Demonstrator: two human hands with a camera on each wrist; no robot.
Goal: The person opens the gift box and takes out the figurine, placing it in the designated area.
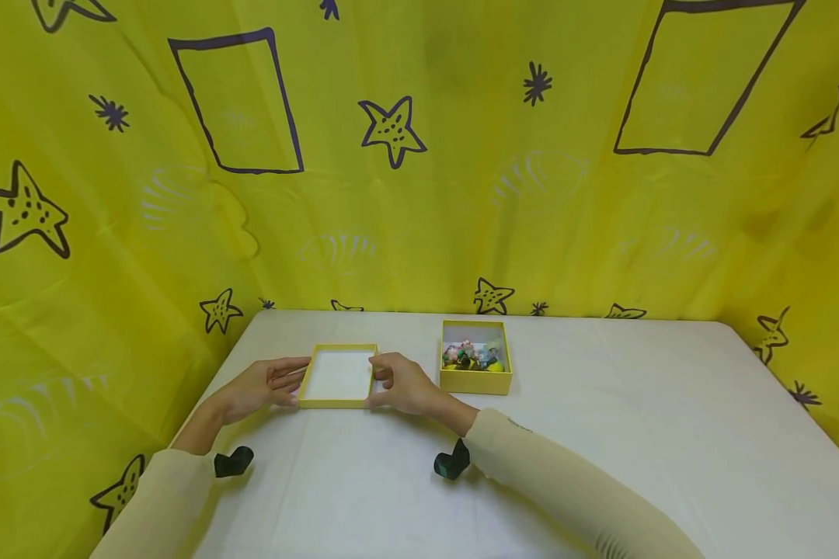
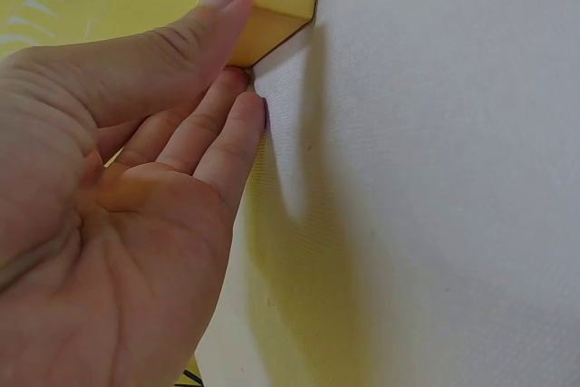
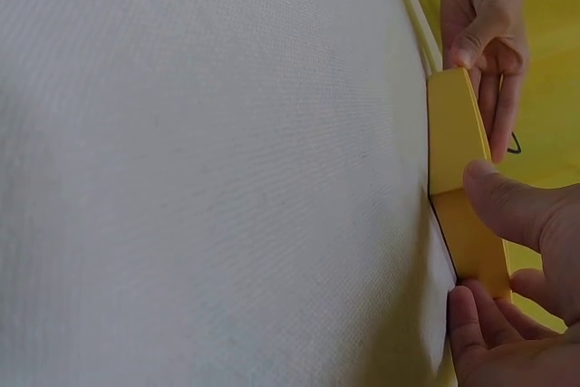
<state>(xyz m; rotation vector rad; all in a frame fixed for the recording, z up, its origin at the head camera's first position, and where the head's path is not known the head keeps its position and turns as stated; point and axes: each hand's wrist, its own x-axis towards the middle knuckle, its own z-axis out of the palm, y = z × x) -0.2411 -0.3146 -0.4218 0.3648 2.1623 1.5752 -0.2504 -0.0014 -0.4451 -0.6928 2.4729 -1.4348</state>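
Both hands hold a shallow yellow box lid (image 1: 334, 404), open side up with a white inside, low over the left part of the table. My left hand (image 1: 262, 387) is at its left side; in the left wrist view the thumb lies on the yellow wall (image 2: 272, 32) near a corner, with fingertips by the bottom edge. On the opposite side, my right hand (image 1: 407, 386) grips the lid, thumb on one wall and fingers at the lower edge in the right wrist view. Just right of that hand stands a deeper yellow box (image 1: 475, 383) holding several small colourful trinkets (image 1: 467, 357), too small to name.
A white cloth covers the table (image 1: 601, 419). Yellow curtains (image 1: 447, 210) with starfish drawings hang behind the table and along both sides. Dark pieces, the left wrist piece (image 1: 234, 462) and the right one (image 1: 452, 460), show near the sleeves.
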